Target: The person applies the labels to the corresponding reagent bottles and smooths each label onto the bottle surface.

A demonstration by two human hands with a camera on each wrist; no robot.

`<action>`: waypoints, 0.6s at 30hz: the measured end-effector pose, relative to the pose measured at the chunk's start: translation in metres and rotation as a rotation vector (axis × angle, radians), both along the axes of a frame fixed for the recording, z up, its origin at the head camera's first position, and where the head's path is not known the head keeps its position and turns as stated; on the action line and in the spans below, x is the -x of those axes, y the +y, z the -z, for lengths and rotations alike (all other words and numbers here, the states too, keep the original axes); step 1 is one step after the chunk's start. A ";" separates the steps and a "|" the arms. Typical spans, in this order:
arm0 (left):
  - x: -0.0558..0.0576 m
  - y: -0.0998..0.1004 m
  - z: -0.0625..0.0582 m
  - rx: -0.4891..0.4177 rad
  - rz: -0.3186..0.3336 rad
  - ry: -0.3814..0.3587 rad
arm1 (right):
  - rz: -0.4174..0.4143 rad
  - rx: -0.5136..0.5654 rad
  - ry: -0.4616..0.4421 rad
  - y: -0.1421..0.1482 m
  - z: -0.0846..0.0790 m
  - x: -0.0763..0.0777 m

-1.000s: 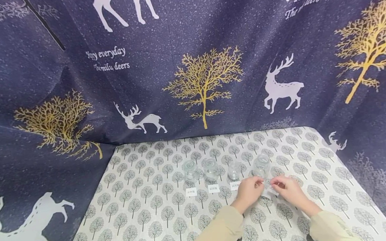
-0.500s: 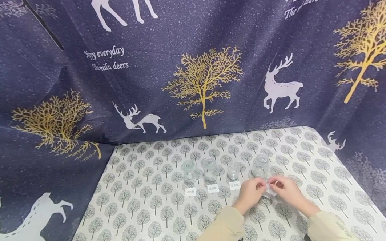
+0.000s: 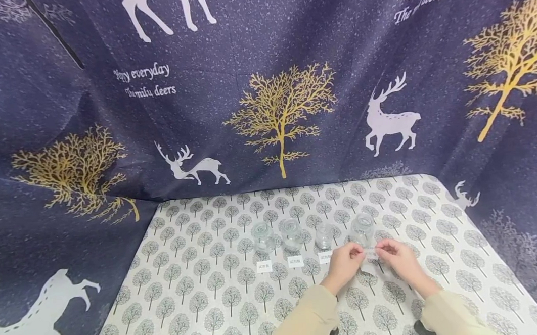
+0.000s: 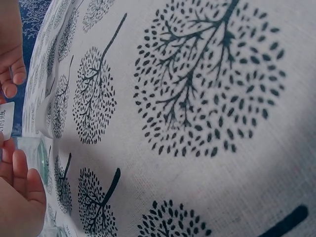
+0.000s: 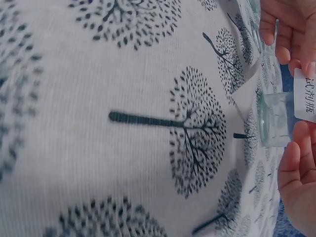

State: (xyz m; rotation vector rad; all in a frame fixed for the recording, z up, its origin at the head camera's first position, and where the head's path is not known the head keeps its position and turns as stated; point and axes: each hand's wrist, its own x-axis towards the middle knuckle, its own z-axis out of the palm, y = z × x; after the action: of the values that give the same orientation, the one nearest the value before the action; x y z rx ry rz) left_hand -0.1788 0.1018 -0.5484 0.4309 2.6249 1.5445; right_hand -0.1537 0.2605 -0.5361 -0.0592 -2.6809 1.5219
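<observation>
A small white label with printed characters (image 5: pixel 305 96) is stretched between both hands, in front of the rightmost glass jar (image 3: pixel 362 226). The left hand (image 3: pixel 346 264) pinches one end. At the other end, the right hand (image 3: pixel 398 262) pinches it between thumb and finger. In the left wrist view the label (image 4: pixel 6 121) is partly cut off by the frame edge, with the left hand (image 4: pixel 22 197) below it and the right hand (image 4: pixel 11 49) above. A curled white paper piece (image 4: pixel 44 117) lies on the cloth near the hands. The glass jar (image 5: pixel 276 118) stands behind the label.
Left of the rightmost jar stand a small glass jar (image 3: pixel 324 236) and two larger ones, a middle jar (image 3: pixel 292 234) and a greenish jar (image 3: pixel 264 237). White labels (image 3: pixel 264 266) lie before these three. A tree-print cloth (image 3: pixel 202 292) covers the table; a blue curtain (image 3: pixel 244 47) hangs behind.
The hands come together at the label half a second ago, then draw apart slightly, with the label now stretched between them. The jars stay in place.
</observation>
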 end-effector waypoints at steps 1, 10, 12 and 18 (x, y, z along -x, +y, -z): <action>0.000 0.000 0.000 -0.004 -0.006 -0.013 | 0.014 0.005 -0.017 -0.001 0.001 0.001; 0.007 0.001 0.001 0.028 -0.062 0.003 | 0.088 0.000 -0.065 -0.007 0.002 0.013; 0.009 0.002 0.001 0.059 -0.075 0.027 | 0.104 -0.002 -0.051 -0.008 0.003 0.015; 0.013 0.005 -0.002 0.088 -0.107 0.005 | 0.137 -0.027 -0.029 -0.009 0.004 0.019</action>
State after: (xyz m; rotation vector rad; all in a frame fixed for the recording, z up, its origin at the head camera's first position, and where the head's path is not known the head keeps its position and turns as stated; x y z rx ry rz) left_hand -0.1919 0.1066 -0.5462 0.2927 2.7489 1.4511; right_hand -0.1727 0.2517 -0.5406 -0.2605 -2.6569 1.4553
